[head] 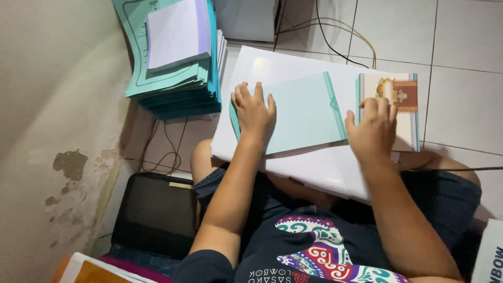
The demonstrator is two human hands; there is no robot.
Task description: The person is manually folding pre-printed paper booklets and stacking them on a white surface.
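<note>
A white board [272, 68] rests across my lap as a work surface. On it lies a pale teal card [304, 112], plain side up. My left hand [254, 112] presses flat on the card's left edge, fingers spread. My right hand [373, 131] lies on a small stack of decorated cards [403, 94] with a cream, red and gold pattern and teal edges, just right of the teal card. Its fingers curl over the stack's left part.
A tall pile of teal cards [173, 89] topped with white sheets [175, 34] stands on the floor at upper left, by a stained wall [57, 131]. Cables [335, 36] run over the white floor tiles. A black bag [154, 215] sits at my left side.
</note>
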